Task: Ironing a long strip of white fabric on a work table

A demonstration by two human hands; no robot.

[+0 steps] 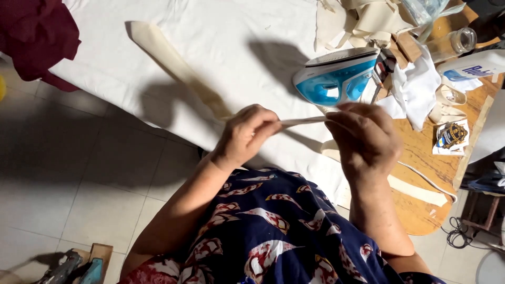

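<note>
A long cream fabric strip runs across the white cloth-covered board and up to my hands. My left hand pinches the strip between thumb and fingers. My right hand grips the same strip a short way to the right, and the piece between the hands is stretched taut and narrow. A blue and white iron stands on its heel just beyond my hands.
A pile of cream fabric strips lies at the back right. A clear jar, a white spray bottle and white cloth crowd the wooden table. Dark red cloth hangs at the far left. Tools lie on the tiled floor.
</note>
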